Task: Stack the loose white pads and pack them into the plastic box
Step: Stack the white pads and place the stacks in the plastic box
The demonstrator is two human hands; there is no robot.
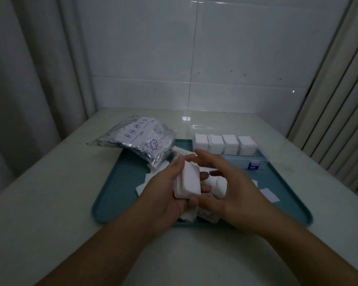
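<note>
The left hand [170, 182] pinches a squared stack of white pads [187, 182] — the clear plastic box [244, 159] lies far-right, nearer the spread, empty right hand [232, 188].

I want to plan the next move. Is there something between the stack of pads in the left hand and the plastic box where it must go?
Only the right hand, which hovers beside the stack of pads toward the plastic box. Nothing on the tray blocks the path.
</note>
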